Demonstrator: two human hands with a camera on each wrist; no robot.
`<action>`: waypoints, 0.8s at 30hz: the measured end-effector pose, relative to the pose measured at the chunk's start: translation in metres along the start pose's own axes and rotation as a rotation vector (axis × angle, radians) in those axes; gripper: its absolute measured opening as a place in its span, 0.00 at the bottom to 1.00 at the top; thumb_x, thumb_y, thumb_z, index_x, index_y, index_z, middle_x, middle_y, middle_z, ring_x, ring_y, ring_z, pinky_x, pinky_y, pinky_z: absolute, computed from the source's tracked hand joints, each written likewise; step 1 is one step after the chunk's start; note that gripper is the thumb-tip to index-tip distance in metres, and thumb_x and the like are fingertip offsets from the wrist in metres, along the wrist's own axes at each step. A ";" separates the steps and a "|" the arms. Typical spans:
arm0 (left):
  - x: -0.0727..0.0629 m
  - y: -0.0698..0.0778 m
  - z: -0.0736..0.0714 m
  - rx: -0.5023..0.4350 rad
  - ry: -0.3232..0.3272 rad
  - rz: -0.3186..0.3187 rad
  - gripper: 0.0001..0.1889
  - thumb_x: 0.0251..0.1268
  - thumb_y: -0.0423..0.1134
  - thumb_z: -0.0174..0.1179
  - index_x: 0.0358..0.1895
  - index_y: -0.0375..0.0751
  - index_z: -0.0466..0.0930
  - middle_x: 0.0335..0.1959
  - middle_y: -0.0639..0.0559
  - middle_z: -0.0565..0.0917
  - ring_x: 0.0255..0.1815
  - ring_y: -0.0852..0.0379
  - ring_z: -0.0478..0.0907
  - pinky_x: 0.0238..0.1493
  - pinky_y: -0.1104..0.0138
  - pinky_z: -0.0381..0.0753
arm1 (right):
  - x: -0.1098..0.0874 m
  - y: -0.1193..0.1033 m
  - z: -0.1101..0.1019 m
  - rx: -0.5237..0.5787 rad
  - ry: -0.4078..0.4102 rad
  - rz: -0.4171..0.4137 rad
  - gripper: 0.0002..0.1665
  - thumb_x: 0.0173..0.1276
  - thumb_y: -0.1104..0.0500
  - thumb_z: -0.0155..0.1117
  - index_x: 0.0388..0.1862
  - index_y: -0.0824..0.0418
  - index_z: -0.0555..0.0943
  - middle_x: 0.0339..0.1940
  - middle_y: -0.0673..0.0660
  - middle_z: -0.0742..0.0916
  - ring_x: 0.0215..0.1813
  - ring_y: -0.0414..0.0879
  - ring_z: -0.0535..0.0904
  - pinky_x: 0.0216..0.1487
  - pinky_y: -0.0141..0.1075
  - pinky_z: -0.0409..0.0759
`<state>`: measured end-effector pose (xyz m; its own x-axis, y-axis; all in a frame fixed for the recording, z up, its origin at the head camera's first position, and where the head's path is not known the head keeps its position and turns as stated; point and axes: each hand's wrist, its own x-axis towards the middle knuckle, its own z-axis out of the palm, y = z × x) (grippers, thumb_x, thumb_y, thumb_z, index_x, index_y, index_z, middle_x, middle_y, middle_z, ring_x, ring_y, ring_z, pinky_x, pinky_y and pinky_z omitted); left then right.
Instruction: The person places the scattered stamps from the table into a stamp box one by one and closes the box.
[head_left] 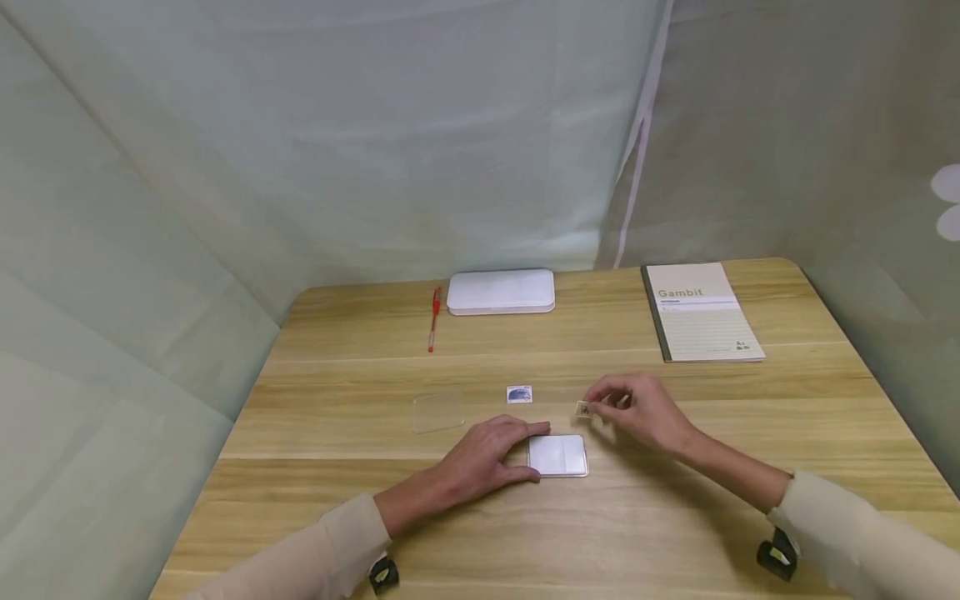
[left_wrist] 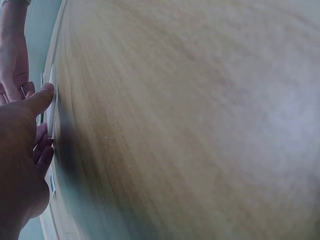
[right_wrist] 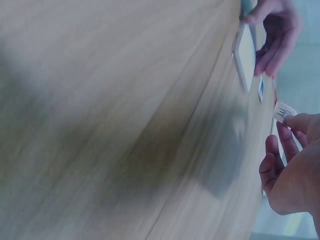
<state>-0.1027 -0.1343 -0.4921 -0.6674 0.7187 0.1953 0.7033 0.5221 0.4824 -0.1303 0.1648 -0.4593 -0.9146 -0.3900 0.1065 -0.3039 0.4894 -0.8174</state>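
Note:
My right hand [head_left: 637, 410] pinches a small postage stamp [head_left: 583, 409] between thumb and fingers, just above the table; the right wrist view also shows this stamp [right_wrist: 283, 112] at the fingertips. With thumb and fingers, my left hand [head_left: 491, 458] grips a small white rectangular case [head_left: 557, 456] by its left end, the thumb at the near edge and a finger at the far edge. The case lies flat on the table. Behind it lies a blue and white stamp [head_left: 519, 394]. Left of that stamp rests a clear, thin rounded lid or sheet [head_left: 438, 412].
At the back of the wooden table [head_left: 337, 417] lie a red pen [head_left: 434, 319] and a larger white case [head_left: 501, 292]. A notebook [head_left: 705, 312] sits at the back right. Fabric curtains [head_left: 450, 133] hang behind and beside the table.

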 end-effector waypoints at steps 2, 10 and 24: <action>0.000 0.000 0.000 0.000 0.002 0.002 0.35 0.62 0.51 0.78 0.71 0.42 0.79 0.62 0.52 0.87 0.61 0.58 0.82 0.63 0.63 0.82 | -0.002 -0.004 0.002 -0.002 -0.020 -0.013 0.07 0.67 0.67 0.76 0.37 0.55 0.92 0.36 0.47 0.92 0.33 0.41 0.82 0.34 0.33 0.83; 0.000 0.000 0.000 0.001 0.008 0.006 0.36 0.62 0.51 0.78 0.71 0.42 0.79 0.61 0.52 0.87 0.61 0.58 0.82 0.63 0.64 0.82 | -0.009 -0.009 0.013 0.003 -0.117 -0.066 0.08 0.68 0.68 0.76 0.36 0.55 0.91 0.31 0.44 0.90 0.32 0.37 0.80 0.33 0.31 0.81; 0.000 0.001 -0.001 0.005 -0.001 0.007 0.36 0.62 0.50 0.78 0.71 0.42 0.79 0.62 0.53 0.87 0.61 0.58 0.82 0.63 0.64 0.81 | -0.018 -0.008 0.030 0.001 -0.132 -0.037 0.05 0.66 0.68 0.77 0.35 0.58 0.91 0.31 0.45 0.90 0.33 0.34 0.80 0.36 0.30 0.82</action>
<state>-0.1024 -0.1339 -0.4907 -0.6619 0.7231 0.1977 0.7095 0.5192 0.4765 -0.1037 0.1441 -0.4720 -0.8598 -0.5070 0.0612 -0.3363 0.4720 -0.8150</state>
